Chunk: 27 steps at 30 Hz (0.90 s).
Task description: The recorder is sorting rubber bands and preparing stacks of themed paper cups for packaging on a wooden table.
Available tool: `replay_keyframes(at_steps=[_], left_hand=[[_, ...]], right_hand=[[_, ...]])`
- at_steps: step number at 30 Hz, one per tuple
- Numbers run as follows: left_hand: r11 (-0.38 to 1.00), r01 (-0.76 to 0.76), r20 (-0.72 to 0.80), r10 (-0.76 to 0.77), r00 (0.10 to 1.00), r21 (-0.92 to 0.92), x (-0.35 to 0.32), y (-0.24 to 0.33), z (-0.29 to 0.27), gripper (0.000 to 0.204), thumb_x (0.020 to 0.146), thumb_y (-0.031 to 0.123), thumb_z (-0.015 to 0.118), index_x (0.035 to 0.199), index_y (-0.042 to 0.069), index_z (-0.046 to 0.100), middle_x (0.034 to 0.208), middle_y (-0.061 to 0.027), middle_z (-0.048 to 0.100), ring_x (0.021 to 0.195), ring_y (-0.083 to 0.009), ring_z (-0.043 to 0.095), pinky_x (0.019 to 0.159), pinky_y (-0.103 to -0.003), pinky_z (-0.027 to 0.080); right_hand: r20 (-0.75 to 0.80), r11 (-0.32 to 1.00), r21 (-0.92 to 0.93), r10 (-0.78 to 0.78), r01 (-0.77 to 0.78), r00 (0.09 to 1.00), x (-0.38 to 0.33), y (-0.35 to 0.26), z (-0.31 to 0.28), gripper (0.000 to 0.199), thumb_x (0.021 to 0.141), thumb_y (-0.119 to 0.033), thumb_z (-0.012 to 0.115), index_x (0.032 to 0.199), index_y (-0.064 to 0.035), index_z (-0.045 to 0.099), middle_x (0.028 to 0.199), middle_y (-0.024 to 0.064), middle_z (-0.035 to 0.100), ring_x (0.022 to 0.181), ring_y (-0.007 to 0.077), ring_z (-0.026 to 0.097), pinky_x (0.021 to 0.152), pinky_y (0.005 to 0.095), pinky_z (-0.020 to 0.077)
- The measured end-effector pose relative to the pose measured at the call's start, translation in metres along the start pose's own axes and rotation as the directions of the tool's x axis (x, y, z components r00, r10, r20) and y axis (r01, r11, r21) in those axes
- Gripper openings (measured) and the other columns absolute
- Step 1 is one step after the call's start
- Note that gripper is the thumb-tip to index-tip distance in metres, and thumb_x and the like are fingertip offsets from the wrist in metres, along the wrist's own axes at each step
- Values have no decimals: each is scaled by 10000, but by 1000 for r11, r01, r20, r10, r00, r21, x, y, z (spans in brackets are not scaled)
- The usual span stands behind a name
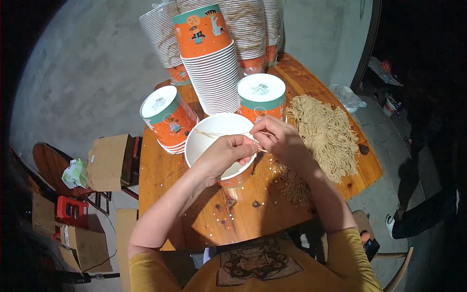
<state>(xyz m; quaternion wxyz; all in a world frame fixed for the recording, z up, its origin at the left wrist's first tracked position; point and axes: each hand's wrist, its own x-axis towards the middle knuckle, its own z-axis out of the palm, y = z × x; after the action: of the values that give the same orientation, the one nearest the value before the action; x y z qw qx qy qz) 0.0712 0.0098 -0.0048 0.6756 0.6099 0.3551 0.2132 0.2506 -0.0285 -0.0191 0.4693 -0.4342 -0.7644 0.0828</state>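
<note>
Over the open paper bucket (197, 146), white inside, my two hands meet near its right rim. Thumb and fingers of my left hand (228, 153) pinch a thin beige cord (210, 133), whose loose part trails left across the bucket's mouth. Close beside it, my right hand (278, 138) is closed on the same cord, its fingertips almost touching the left ones. A heap of beige cords (323, 136) lies to the right of my right hand. Just behind the hands stands an upturned orange and green paper bucket (261, 95).
Another upturned bucket (168, 117) stands at the left, and a tall nested stack of buckets (211, 73) at the back. Bagged stacks (163, 36) lean at the wall. Small pale specks dot the wooden table (243, 214). Cardboard boxes (109, 163) and a red stool (72, 211) are at left.
</note>
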Motion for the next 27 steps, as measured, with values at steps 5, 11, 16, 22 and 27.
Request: replay_keyframes(at_steps=[5, 11, 16, 22, 27], left_hand=[[998, 40, -18, -41, 999, -53, 2, 3, 4, 162, 895, 160, 614, 923, 1, 630, 743, 27, 565, 641, -35, 469, 578, -176, 379], [999, 30, -3, -30, 1000, -27, 2, 5, 1, 143, 891, 151, 615, 898, 9, 633, 734, 28, 562, 629, -36, 467, 566, -177, 377], [990, 106, 14, -105, 994, -89, 3, 8, 1, 122, 891, 127, 600, 940, 18, 625, 758, 22, 579, 624, -35, 494, 563, -167, 393], [958, 214, 94, -200, 975, -189, 3, 13, -2, 144, 881, 84, 585, 1014, 30, 597, 825, 10, 613, 661, -14, 566, 581, -129, 481], [933, 266, 2, -273, 962, -243, -6, 22, 6, 156, 868, 45, 585, 1023, 45, 572, 861, -8, 614, 690, -36, 592, 609, -138, 512]], right_hand=[[-135, 974, 206, -64, 91, 989, -20, 17, -3, 113, 838, -105, 619, 898, -43, 545, 803, 72, 560, 655, 222, 574, 614, 321, 473], [-105, 988, -26, -151, 149, 983, -31, 8, -3, 210, 765, -86, 712, 905, -76, 556, 760, 38, 515, 637, 169, 524, 591, 306, 437], [-182, 987, 145, -48, 75, 982, -39, -2, 8, 167, 752, -23, 698, 847, -75, 571, 748, 34, 496, 597, 144, 488, 528, 272, 397], [-185, 993, 115, 14, 8, 983, -40, -17, 20, 214, 702, -14, 734, 826, -82, 572, 699, 33, 489, 584, 168, 502, 527, 312, 398], [-203, 997, 40, -61, 71, 977, -38, -18, 18, 200, 718, -16, 717, 846, -87, 581, 629, 37, 464, 536, 184, 478, 505, 322, 379]])
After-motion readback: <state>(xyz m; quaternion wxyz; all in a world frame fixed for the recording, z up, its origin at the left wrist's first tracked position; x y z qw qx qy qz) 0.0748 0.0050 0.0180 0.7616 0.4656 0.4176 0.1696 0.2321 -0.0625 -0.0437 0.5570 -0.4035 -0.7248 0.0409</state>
